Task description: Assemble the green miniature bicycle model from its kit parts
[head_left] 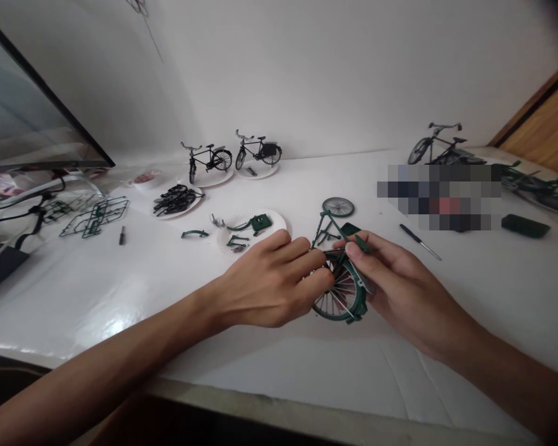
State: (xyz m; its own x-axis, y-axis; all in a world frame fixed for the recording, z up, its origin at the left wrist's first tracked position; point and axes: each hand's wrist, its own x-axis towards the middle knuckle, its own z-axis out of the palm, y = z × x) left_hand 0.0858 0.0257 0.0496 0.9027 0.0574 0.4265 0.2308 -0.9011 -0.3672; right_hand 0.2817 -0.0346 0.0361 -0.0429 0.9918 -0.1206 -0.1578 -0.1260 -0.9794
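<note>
A green model bicycle (343, 296) is held above the white table between both hands, its spoked wheel with green mudguard towards me. My right hand (395, 272) pinches the frame near the saddle end between thumb and fingers. My left hand (274, 282) is closed, its curled fingers against the wheel and lower frame; the fingertips are hidden behind the knuckles. Just beyond the frame's far end shows a grey spoked wheel (338, 206); whether it is attached I cannot tell. A dark green piece (351, 229) lies behind the bicycle.
A paper plate (279, 217) carries green parts, with a curved green piece (195, 234) beside it. Green sprues (97, 215) lie left. Black model bicycles (209, 158) stand at the back. To the right are a screwdriver (421, 241), a blurred-out patch and a green box piece (525, 225).
</note>
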